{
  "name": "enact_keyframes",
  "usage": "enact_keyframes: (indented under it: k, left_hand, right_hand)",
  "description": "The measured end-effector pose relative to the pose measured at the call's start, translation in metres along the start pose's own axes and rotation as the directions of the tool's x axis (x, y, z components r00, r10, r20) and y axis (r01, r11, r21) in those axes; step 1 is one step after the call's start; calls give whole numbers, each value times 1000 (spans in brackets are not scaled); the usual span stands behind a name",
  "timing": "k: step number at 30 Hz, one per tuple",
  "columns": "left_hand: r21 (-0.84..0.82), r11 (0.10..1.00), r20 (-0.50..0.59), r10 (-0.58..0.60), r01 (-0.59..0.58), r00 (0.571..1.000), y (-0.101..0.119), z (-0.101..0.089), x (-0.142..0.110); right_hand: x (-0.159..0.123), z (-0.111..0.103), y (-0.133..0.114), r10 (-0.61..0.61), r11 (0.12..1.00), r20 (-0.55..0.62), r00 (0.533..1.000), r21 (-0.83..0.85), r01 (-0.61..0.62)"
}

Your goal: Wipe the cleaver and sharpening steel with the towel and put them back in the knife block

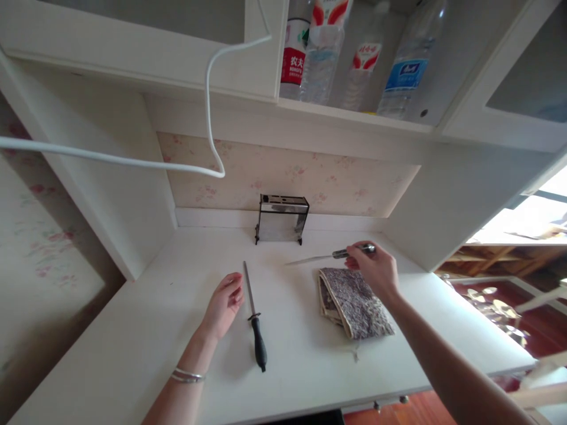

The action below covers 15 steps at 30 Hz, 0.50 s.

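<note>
My right hand (pixel 376 268) grips a knife (pixel 339 254) by its dark handle. The thin blade points left, above the white counter. Just below that hand lies a folded grey-brown cloth (pixel 357 301) with light edging. My left hand (pixel 225 304) is held with its fingers curled in and nothing visible in them. Right beside it is a honing steel (pixel 258 342), its metal rod toward the back and its black handle toward me. A silver bracelet (pixel 188 376) circles my left wrist.
A clear knife stand with a black-and-silver top (pixel 284 205) stands by the back wall. Overhead, a cabinet shelf (pixel 354 113) holds several plastic bottles (pixel 323 53). A white cable (pixel 208 94) hangs across the upper left. Side panels (pixel 106 153) bound the counter (pixel 172 330).
</note>
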State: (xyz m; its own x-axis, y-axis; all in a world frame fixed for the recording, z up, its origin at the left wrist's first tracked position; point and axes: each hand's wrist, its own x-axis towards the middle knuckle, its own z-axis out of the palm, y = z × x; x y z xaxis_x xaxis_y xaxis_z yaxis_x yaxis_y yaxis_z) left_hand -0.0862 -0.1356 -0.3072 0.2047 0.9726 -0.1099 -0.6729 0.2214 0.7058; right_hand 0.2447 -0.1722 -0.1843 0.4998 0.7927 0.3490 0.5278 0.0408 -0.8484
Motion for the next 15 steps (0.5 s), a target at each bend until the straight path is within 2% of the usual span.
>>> enact_keyframes:
  k: [3,5,8,15]
  left_hand:
    - [4,1000,-1,-24,24,1000,-4,0,1]
    - [4,999,-3,-42,42,999,-6,0,2]
    - [-7,998,-6,-66,66,998,-9,0,5]
    - [-47,997,-89,-59,55,994,-2,-8,10]
  right_hand:
    - [40,-9,-21,55,961,-91,994,276,-28]
    - [68,-11,-37,56,936,-160,986,353,5]
    - [108,-9,-61,49,914,-213,976,404,43]
    - [181,8,-93,-1,930,-170,985,363,63]
